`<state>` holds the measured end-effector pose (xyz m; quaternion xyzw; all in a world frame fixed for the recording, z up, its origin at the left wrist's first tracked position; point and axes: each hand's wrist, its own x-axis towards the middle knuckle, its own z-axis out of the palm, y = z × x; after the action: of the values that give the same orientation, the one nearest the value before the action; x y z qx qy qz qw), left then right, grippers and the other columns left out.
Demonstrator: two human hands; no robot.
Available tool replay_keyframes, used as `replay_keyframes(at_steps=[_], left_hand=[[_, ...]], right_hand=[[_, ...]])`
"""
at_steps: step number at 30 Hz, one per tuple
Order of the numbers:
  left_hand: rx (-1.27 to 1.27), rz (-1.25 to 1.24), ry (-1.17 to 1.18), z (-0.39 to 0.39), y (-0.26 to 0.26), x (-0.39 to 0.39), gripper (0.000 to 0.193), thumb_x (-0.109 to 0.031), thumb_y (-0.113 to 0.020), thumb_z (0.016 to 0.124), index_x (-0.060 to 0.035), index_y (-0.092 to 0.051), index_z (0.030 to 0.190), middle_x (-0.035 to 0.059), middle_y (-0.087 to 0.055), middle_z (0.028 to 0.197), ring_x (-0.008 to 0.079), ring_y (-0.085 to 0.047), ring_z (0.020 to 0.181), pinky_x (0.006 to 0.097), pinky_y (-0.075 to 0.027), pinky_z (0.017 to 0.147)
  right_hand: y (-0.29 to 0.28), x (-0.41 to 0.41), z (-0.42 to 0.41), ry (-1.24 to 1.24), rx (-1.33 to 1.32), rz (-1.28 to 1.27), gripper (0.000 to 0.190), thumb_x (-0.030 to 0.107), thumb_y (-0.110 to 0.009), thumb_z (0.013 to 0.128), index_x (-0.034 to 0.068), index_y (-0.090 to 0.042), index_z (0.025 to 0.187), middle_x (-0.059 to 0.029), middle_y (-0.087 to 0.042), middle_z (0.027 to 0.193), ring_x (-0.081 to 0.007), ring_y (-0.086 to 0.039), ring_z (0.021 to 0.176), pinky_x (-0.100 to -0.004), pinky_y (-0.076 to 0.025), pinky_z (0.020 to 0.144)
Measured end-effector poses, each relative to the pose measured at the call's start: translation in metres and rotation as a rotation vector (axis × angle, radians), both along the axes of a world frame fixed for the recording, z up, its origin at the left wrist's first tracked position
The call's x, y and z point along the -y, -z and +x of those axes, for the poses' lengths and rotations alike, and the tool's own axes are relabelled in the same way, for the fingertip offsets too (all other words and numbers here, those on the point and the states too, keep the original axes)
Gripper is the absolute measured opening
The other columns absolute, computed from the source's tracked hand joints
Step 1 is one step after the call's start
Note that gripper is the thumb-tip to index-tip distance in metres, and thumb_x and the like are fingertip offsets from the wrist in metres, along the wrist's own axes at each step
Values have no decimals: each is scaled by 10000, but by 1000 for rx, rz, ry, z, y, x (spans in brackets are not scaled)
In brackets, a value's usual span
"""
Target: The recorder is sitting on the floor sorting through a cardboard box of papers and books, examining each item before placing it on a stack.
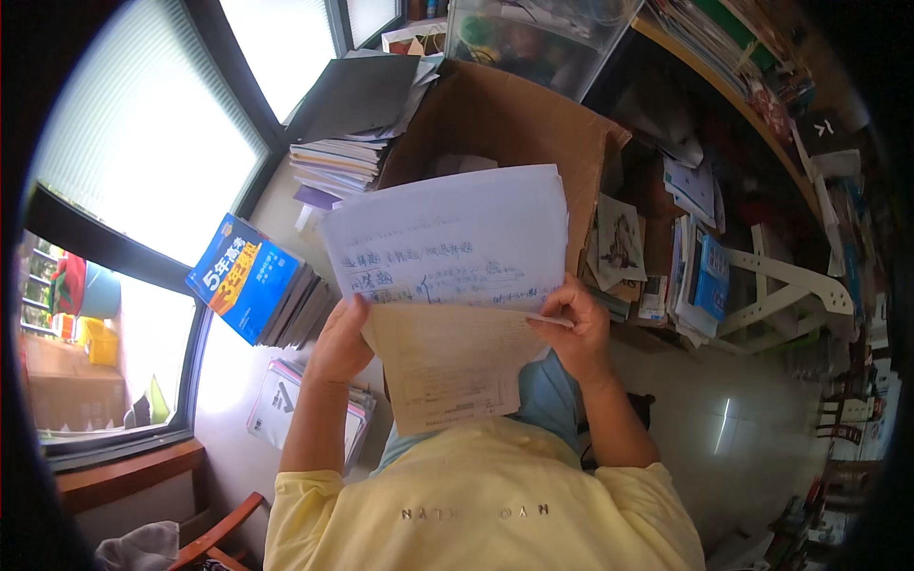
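In front of my chest I hold a sheaf of white paper sheets [457, 214] with handwriting on the visible face. A cream-coloured printed sheet [450, 364] hangs down over its lower part, toward my lap. My left hand [344, 341] grips the left edge, thumb on top near the fold. On the other side, my right hand [577, 330] pinches the right edge, where a corner of the paper curls between thumb and fingers. Just beyond the sheets stands an open cardboard box [500, 107]; its contents are mostly hidden by the paper.
A stack of books with a blue cover [246, 278] lies at my left, beside the window. Behind it rises a pile of papers under a black folder [357, 96]. More booklets [275, 407] lie on the floor. Books and a white folding frame [785, 300] stand at right.
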<state>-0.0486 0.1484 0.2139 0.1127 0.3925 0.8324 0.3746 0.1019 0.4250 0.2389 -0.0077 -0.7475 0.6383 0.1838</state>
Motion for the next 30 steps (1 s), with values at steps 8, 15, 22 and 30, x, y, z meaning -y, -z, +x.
replay_keyframes(at_steps=[8,15,22,30], left_hand=[[-96,79,183,-4,-16,11,563,-417,-523,985,19,-489,1340,111,-574,1299,220,-520,1214,365,-414,1001],[-140,-51,238,1,-17,11,608,-461,-519,980,9,-478,1363,69,-572,1291,162,-510,1187,322,-405,992],[-491,-43,89,17,-52,-3,449,-269,-653,943,-4,-543,1288,45,-622,1185,112,-548,1081,290,-449,923],[-459,-372,-3,8,-70,-7,257,-137,-688,908,-23,-648,1134,12,-671,1011,91,-604,924,271,-500,821]], right_hand=[[-25,-19,-11,18,-193,-479,217,16,-751,791,50,-542,841,-35,-598,976,-123,-556,976,-254,-434,884],[-66,-4,-27,82,-151,-348,194,43,-745,820,71,-556,852,32,-543,844,-73,-495,808,-220,-404,743],[-70,22,-26,330,-130,-259,186,54,-747,825,68,-567,868,38,-555,832,-67,-506,788,-217,-415,741],[-95,32,-34,337,-260,-195,303,63,-748,819,34,-590,1076,-63,-632,970,-114,-576,941,-282,-471,851]])
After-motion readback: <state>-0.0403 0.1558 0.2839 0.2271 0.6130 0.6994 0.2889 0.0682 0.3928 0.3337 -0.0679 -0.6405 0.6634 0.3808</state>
